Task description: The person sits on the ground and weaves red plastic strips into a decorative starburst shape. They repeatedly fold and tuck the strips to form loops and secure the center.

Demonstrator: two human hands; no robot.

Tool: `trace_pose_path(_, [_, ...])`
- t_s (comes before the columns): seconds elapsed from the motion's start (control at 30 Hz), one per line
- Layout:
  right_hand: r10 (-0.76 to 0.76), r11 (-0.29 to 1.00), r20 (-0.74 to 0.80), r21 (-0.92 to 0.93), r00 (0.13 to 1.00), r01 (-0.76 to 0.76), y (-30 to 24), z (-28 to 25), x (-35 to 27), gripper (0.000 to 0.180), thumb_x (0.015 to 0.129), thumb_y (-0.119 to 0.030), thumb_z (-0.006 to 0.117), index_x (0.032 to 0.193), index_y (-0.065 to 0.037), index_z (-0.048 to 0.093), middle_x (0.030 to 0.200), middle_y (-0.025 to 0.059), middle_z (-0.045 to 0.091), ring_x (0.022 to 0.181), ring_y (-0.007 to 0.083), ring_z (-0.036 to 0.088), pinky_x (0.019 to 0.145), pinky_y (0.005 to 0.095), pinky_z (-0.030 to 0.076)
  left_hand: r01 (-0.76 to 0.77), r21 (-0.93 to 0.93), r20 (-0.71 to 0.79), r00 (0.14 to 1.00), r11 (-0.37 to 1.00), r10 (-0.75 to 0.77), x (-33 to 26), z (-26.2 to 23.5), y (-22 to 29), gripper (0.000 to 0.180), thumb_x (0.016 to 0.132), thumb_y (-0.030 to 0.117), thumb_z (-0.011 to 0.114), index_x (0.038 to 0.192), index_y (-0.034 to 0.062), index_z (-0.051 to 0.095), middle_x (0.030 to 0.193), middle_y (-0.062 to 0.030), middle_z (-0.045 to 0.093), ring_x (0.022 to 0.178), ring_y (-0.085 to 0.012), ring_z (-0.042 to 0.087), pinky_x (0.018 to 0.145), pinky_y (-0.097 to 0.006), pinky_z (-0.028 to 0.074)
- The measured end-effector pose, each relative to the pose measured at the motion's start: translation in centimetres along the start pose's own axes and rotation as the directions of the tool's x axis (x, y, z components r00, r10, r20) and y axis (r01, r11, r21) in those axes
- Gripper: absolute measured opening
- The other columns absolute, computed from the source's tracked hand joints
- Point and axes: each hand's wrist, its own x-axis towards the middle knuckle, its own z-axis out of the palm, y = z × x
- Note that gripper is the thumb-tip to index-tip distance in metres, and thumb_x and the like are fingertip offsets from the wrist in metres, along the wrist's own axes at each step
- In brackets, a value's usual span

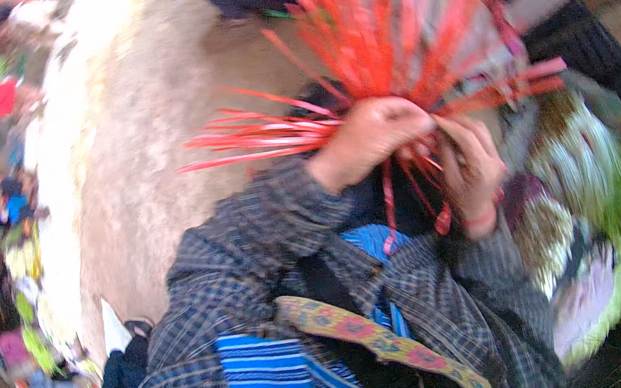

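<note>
I saw the left hand [374, 133] and right hand [473, 161] pinching red strips [362, 52], splayed beyond them, apparently to secure the bunch.

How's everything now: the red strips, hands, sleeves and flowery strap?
Left hand: closed around red strips
Right hand: fingers bent; grip too blurred to tell
Red strips: fanned out, some hanging down
Plaid sleeves: covering the forearms
Flowery strap: slanting across the person's front

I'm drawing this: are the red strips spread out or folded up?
Spread out: the red strips fan upward and to both sides from the left hand and right hand.
</note>
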Motion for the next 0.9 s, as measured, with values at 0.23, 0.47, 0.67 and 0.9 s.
trace_pose_path(0.23, [-0.017,1.0,0.021,0.01,1.0,0.016,-0.4,0.4,0.2,0.021,0.075,0.006,0.057,0.095,0.0,0.062,0.085,0.0131,0.058,0.076,0.0251,0.058,0.067,0.0312,0.046,-0.044,0.09,-0.015,0.999,0.995,0.046,0.0,-0.3,0.2,0.014,0.08,0.016,0.064,0.086,0.0044,0.06,0.074,0.003,0.059,0.065,-0.0042,0.056,0.057,-0.018,0.045])
trace_pose_path(0.47, [0.125,0.985,0.019,0.119,0.992,-0.127,-0.1,0.2,-0.2,0.016,0.077,0.004,0.057,0.092,0.001,0.061,0.084,0.0132,0.06,0.075,0.0239,0.058,0.067,0.0306,0.046,-0.23,0.284,0.001,0.971,0.931,0.239,-0.2,0.1,-0.1,0.014,0.082,0.014,0.06,0.088,0.0011,0.057,0.074,-0.0003,0.059,0.066,-0.0059,0.057,0.057,-0.021,0.046])
trace_pose_path(0.67, [0.083,0.991,0.0,0.104,0.997,-0.083,0.3,-0.1,-0.6,0.012,0.077,0.002,0.058,0.09,0.001,0.059,0.082,0.0127,0.059,0.076,0.0251,0.058,0.067,0.0314,0.046,-0.306,0.565,0.028,0.935,0.766,0.353,-0.2,0.8,-0.2,0.015,0.081,0.012,0.057,0.09,0.0005,0.056,0.073,-0.0042,0.061,0.067,-0.0073,0.058,0.059,-0.024,0.047])
trace_pose_path(0.9, [0.016,1.0,-0.037,-0.001,0.999,-0.016,1.0,0.0,-0.9,0.01,0.078,-0.001,0.06,0.088,-0.001,0.059,0.08,0.0118,0.059,0.071,0.0262,0.058,0.062,0.0325,0.046,-0.261,0.514,0.034,0.958,0.817,0.285,-0.4,1.2,0.1,0.013,0.083,0.01,0.053,0.091,-0.0003,0.055,0.075,-0.0063,0.061,0.066,-0.0108,0.061,0.06,-0.026,0.048])
